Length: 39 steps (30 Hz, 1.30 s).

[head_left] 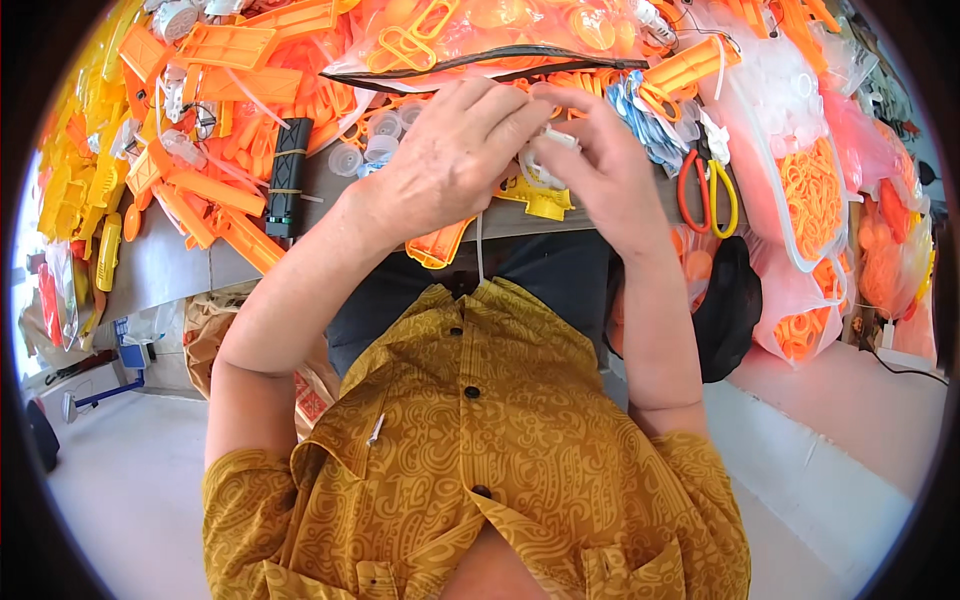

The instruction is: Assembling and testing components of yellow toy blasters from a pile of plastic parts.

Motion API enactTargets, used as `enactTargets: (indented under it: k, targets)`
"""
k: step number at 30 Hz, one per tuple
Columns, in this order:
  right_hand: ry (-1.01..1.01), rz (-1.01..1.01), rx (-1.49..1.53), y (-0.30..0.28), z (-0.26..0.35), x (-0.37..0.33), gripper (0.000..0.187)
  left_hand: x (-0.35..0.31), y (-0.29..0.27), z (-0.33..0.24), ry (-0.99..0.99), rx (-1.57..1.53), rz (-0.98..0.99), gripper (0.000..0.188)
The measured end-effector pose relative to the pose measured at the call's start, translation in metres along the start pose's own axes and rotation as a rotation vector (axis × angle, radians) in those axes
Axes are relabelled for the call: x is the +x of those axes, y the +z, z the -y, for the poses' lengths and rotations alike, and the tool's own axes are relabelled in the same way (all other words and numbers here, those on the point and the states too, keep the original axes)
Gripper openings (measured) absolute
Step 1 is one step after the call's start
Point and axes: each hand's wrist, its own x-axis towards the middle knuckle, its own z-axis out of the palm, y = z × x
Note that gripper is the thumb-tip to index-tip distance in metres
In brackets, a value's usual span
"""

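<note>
My hands meet over the table's front edge. The fingers of my right hand (610, 180) are bent round a small white plastic part (543, 172). My left hand (445, 150) shows its back, with its curled fingers reaching the same spot; its fingertips are mostly hidden, so I cannot make out what they grip. Just below the white part lies a yellow plastic piece (540, 199). An orange plastic housing (440, 243) sticks out under my left hand, beside a thin white strip (480, 250) that hangs down.
Orange plastic parts (228, 85) pile up at the left, near a black bundle (288, 178) held with rubber bands. Clear cups (383, 130) stand behind my left hand. Scissors (708, 185) with red and yellow handles lie at the right, before bags of orange rings (808, 200).
</note>
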Motion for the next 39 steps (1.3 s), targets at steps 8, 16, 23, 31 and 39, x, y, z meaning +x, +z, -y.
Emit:
enactTargets:
  k: [8,16,23,31,39]
  targets:
    - [-0.249,0.016,-0.736,-0.018,-0.024,-0.032,0.082,-0.008,0.004,0.002,-0.072,-0.076,-0.028,0.059]
    - [-0.348,0.122,-0.528,-0.02,-0.018,-0.01,0.072,-0.007,-0.002,0.003,0.021,-0.03,-0.117,0.056]
    - [-0.33,0.142,-0.191,-0.015,-0.002,0.01,0.07,-0.006,-0.015,0.013,-0.309,-0.329,-0.1,0.045]
    - [-0.323,0.086,0.074,-0.002,-0.006,0.019,0.065,-0.01,-0.021,0.024,-0.576,-0.582,-0.062,0.041]
    - [-0.305,0.087,0.244,0.005,0.0,0.024,0.059,-0.012,-0.026,0.024,-0.496,-0.449,-0.035,0.042]
